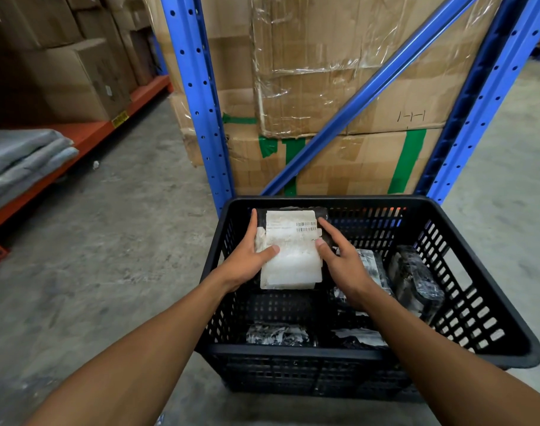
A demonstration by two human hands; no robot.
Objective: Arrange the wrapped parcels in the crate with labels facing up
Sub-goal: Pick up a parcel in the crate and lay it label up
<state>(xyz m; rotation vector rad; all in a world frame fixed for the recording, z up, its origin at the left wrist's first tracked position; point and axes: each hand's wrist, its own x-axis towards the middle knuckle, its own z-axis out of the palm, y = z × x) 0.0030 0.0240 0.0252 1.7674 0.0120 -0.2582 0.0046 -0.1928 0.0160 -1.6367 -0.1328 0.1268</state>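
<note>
One black slatted plastic crate [465,272] stands on the concrete floor [115,247] in the lower centre and right of the frame, in front of a blue steel rack [201,96] with two uprights and one diagonal brace. Both of my hands reach into the crate. My left hand [247,256] grips the left edge of one black-wrapped parcel [290,250], fingers along the side and thumb pressed on its white shipping label [293,259]; my right hand [342,262] holds the right edge of the same parcel, thumb on the label's margin. The parcel sits in the upper left part of the crate, label facing up, two barcode strips visible near its upper right corner; I cannot tell whether it rests on the bottom or is held just above it.

Four further black-wrapped parcels lie in the crate: one [375,265] just beside my right hand, partly covered by it; one [416,281] at the right wall, tilted, glossy wrap upward; one [278,333] at the near wall, lower left; one [359,336] at the near wall, under my right forearm. Their labels cannot be read.

Behind the rack stand stacked cardboard cartons [324,72] with clear film and green tape. At the upper left, more cartons [78,78] sit on an orange shelf beam [87,136]; folded grey bags [22,155] lie at the left edge
</note>
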